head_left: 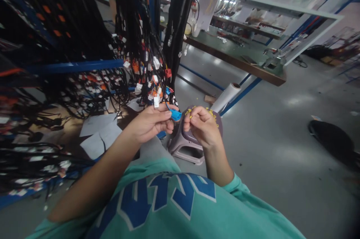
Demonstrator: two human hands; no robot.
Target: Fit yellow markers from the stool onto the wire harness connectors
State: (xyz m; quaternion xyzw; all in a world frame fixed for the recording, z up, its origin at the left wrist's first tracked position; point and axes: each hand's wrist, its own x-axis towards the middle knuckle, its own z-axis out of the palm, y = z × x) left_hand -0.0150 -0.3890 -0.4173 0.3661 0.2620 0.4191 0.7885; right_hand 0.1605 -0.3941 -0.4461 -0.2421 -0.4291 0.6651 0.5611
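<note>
Between the thumb and fingers of my left hand [152,121] is a blue connector [176,114], close to a hanging bundle of black cables with white, red and orange connectors. My right hand [201,124] pinches a small yellow piece [191,117] just right of the blue connector, with a gap between the two. Beneath and behind my right hand stands a mauve plastic stool [187,148] with many small yellow pieces [211,112] scattered on its seat.
Thick black cable bundles [180,14] hang from a blue rack [75,66] at the left. White papers [97,141] lie below it. Behind the stool are a plastic-wrapped roll [226,97] and a green-topped table [225,50]. A black object [332,139] lies on the floor at right.
</note>
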